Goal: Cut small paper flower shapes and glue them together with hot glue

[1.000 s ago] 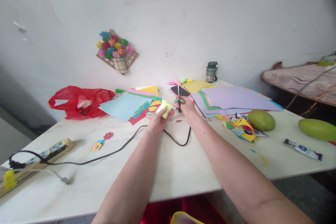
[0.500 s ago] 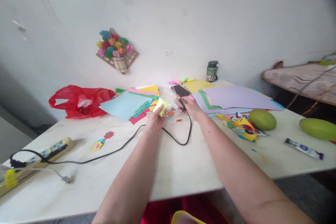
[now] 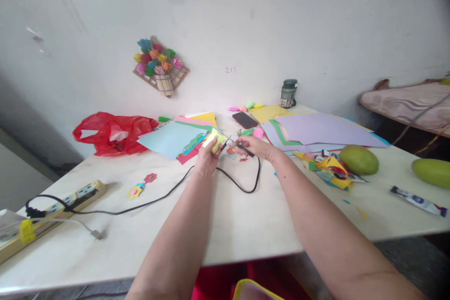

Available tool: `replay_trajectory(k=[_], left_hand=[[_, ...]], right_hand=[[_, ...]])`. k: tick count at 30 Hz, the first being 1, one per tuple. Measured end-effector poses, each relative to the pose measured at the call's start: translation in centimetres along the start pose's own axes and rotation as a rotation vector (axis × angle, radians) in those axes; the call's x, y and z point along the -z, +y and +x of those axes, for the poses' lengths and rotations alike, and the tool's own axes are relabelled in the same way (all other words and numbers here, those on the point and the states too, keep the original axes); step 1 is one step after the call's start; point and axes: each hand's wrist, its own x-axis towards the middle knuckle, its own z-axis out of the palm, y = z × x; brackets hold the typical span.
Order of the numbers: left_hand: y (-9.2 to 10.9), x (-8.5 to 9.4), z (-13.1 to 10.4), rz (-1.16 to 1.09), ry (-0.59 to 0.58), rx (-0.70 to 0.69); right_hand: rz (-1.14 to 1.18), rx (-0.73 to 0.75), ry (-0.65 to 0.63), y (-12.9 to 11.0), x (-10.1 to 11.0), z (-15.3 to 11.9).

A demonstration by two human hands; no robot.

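My left hand [image 3: 208,157] is closed around a piece of pale yellow paper [image 3: 213,140] above the middle of the table. Closed too, my right hand [image 3: 256,146] grips a slim black-handled tool [image 3: 245,150] whose thin metal part slants left towards the paper. A small dark part shows by my left fingertips; I cannot tell what it belongs to. The black cord [image 3: 168,193] loops beneath both hands and runs up near the tool's handle; its join is unclear. Small coloured paper cut-outs [image 3: 191,150] lie just behind my left hand.
A power strip [image 3: 79,197] lies at left, near paper flowers [image 3: 137,191] and a red plastic bag [image 3: 112,133]. Coloured sheets [image 3: 323,129], a phone [image 3: 245,120] and a green bottle [image 3: 288,93] stand farther back. Paper scraps [image 3: 332,168], green fruits [image 3: 358,159] and a tube [image 3: 418,200] are at right.
My right hand has turned the tool from nearly upright to slanting, with its metal part towards the yellow paper. My left hand keeps hold of the paper. The view has shifted slightly left.
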Motion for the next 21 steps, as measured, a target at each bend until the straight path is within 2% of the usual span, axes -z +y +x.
replay_trajectory(k=[9, 17, 21], left_hand=[[0.36, -0.24, -0.54, 0.083, -0.07, -0.004], [0.27, -0.17, -0.44, 0.014, -0.049, 0.032], [0.4, 0.08, -0.24, -0.05, -0.039, 0.065]], right_hand=[[-0.107, 0.047, -0.015, -0.3, 0.36, -0.19], [-0.151, 0.024, 0.002, -0.4, 0.22, -0.27], [-0.249, 0.032, 0.033, -0.34, 0.44, -0.34]])
